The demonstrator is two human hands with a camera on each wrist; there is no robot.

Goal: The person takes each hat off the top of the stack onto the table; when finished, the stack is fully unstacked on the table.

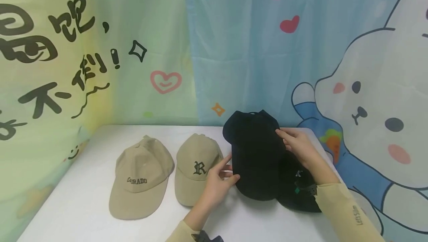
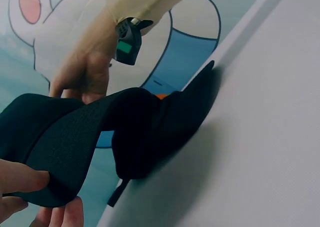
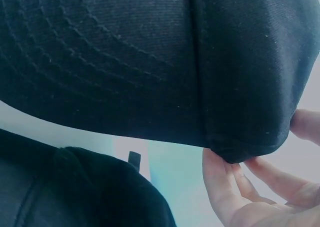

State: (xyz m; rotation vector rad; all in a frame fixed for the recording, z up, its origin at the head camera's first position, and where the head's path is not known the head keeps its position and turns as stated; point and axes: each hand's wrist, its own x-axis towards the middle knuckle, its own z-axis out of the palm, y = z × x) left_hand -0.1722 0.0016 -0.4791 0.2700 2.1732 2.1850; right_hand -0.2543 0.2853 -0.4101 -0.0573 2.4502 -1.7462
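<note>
A black baseball cap is held up above the white table by both hands. Its brim is pinched by my left hand, thumb on one face and fingers on the other. My right hand grips the cap's far side, with fingertips at the edge of the crown. Behind and to the right, a second black cap with a small light letter on its front lies on the table, partly covered by the held one.
Left on the white table lies a beige cap with dark lettering. Between it and the black caps is another beige cap with a dark R, partly behind my left hand. A printed curtain hangs behind the table.
</note>
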